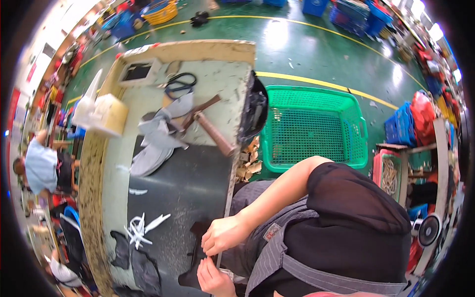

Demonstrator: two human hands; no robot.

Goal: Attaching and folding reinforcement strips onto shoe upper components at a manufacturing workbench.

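Observation:
My right hand (223, 236) and my left hand (213, 278) are close together at the bench's near edge. Both have their fingers pinched on a dark brown, leather-like piece (190, 277) that lies partly on the black work mat (183, 183). The fingers hide part of its edge. Farther along the mat, white cut strips (138, 231) sit beside black leather-like pieces (146, 272). A hammer (213, 133) with a brown handle rests above the mat, beside a pile of grey cut pieces (156, 143).
Black-handled scissors (180, 84) and a white tray (140, 73) lie at the bench's upper end. A white holder with a yellow block (110, 111) stands on its wooden rim. A green plastic basket (316, 133) is beside the bench. Another person (42, 166) sits at the far left.

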